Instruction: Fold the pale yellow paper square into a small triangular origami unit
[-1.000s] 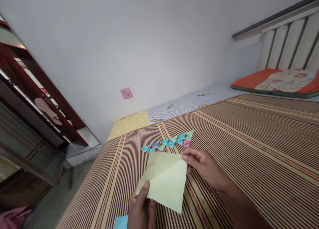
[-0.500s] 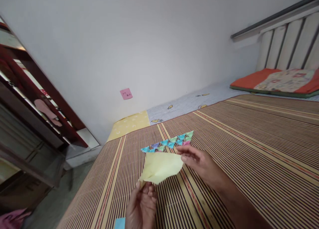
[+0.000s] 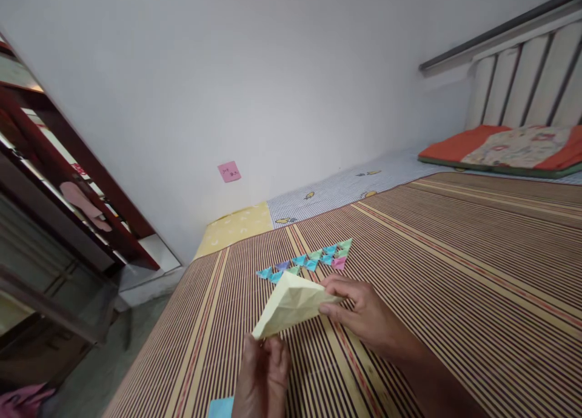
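Note:
A pale yellow sheet of paper (image 3: 291,309), creased and bent along a diagonal, is held above the striped mat (image 3: 400,266). My left hand (image 3: 264,369) pinches its lower left corner between thumb and fingers. At the opposite corner, my right hand (image 3: 359,309) grips the paper with thumb below and fingers on top. Just beyond the paper lie rows of small folded paper triangles (image 3: 311,264) in blue, green, purple and pink; the paper hides some of them. A blue paper (image 3: 220,407) rests beside my left wrist, partly cut off by the frame.
A pink note (image 3: 229,171) sticks to the white wall behind the bed. An orange floral folded cushion (image 3: 509,148) lies at the far right, below a radiator (image 3: 522,72). The bed's left edge drops to the floor (image 3: 136,327), near a dark red cabinet (image 3: 77,169).
The yellow paper has turned from lying fairly flat to bending along a diagonal, with a peak at its top. My right hand has shifted slightly lower and its fingers have closed more on the corner.

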`<state>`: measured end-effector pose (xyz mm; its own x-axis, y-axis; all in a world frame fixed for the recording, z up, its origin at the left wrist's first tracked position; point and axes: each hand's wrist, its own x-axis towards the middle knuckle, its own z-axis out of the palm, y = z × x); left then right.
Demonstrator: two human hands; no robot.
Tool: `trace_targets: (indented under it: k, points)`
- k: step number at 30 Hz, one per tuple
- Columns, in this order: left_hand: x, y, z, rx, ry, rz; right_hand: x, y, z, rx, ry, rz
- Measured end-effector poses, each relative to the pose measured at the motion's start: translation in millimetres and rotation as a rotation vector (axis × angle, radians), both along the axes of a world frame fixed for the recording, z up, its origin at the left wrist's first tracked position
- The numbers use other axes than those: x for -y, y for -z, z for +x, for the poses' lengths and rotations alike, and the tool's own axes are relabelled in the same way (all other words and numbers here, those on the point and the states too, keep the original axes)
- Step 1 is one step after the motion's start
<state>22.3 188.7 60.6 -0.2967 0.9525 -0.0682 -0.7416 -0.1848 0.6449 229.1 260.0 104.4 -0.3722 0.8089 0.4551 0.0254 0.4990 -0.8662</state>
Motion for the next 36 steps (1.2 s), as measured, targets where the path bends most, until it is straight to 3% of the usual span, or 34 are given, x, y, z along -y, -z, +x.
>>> trace_targets:
  k: [5,10,19,28,36]
  points:
    - [-1,-14.2,24,-0.264,-0.189,-0.075,1,-0.1,0,-0.034,0.009,-0.053]
    - [-5,-14.4,41,-0.385,-0.184,-0.113,4,1.0,-4,-0.038,-0.026,-0.095]
    - [-5,-11.1,44,-0.361,-0.183,-0.172,5,3.7,-11,0.021,-0.007,-0.156]
    - [-7,-9.7,44,-0.304,-0.198,-0.182,4,7.4,-13,-0.105,-0.051,-0.209]
    - [-10,-4.5,48,-0.206,-0.318,-0.157,0,5.3,-21,-0.362,-0.081,-0.45]
